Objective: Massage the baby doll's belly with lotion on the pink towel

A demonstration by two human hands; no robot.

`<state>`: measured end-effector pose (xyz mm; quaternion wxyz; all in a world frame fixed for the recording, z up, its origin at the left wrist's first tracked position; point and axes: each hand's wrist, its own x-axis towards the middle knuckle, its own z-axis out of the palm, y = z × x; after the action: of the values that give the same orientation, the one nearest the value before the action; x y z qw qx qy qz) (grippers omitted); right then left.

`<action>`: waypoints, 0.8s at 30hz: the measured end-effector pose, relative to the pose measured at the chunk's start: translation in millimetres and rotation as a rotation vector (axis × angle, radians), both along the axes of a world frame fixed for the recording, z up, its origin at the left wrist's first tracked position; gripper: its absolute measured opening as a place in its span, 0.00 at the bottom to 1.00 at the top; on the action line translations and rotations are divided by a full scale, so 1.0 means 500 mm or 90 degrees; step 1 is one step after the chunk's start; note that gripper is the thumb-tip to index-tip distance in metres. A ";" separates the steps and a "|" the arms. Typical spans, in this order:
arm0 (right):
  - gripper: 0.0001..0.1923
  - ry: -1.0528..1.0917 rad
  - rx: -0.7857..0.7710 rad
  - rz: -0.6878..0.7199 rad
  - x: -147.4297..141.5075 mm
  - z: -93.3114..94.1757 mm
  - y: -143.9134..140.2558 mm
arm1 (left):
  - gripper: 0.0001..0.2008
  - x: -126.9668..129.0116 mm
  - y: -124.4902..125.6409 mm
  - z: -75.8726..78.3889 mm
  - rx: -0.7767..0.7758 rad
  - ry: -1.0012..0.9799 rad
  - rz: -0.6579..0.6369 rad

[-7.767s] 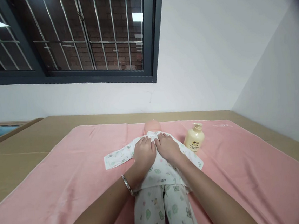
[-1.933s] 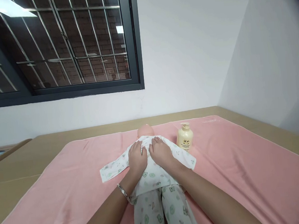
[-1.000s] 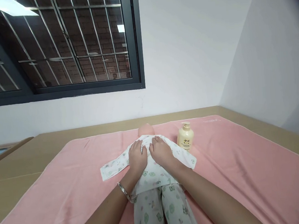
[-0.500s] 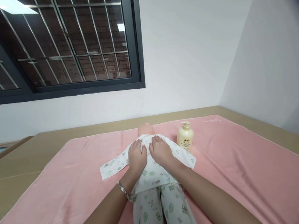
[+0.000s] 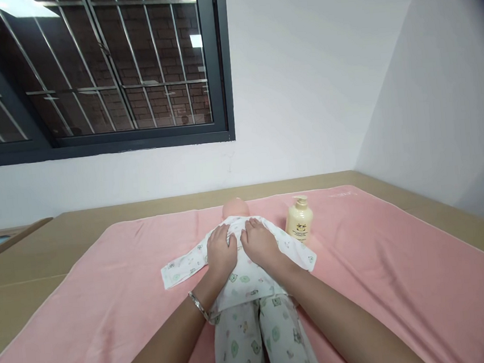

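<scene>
Pink towel over tan table, barred window behind. My left hand and right hand lie flat, fingers spread, on the soft, light baby doll in white printed pyjamas mid-towel; best held under the torso. Cream pump bottle just right.

The left hand and right hand lie palm-down, fingers spread, side by side on the chest of a baby doll in a white printed shirt and matching trousers. A silver bracelet circles the left wrist. Just right of the right hand stands a cream pump bottle. Under both hands spreads a pink towel.
</scene>
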<state>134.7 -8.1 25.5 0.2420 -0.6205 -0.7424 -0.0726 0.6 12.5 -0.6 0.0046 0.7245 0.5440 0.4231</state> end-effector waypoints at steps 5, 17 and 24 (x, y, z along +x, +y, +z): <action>0.27 -0.013 -0.051 0.050 0.015 0.005 0.013 | 0.15 0.003 -0.011 0.013 0.059 0.102 0.008; 0.25 -0.054 -0.076 0.094 0.027 0.026 0.012 | 0.17 0.005 -0.015 0.010 0.029 0.118 0.024; 0.18 -0.163 -0.073 0.059 -0.006 0.048 -0.029 | 0.21 0.004 0.000 -0.003 -0.061 0.118 0.031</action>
<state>131.5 -22.8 49.5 0.1121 -0.5842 -0.7979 -0.0975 2.5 12.5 -2.3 -0.0213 0.7462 0.5792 0.3276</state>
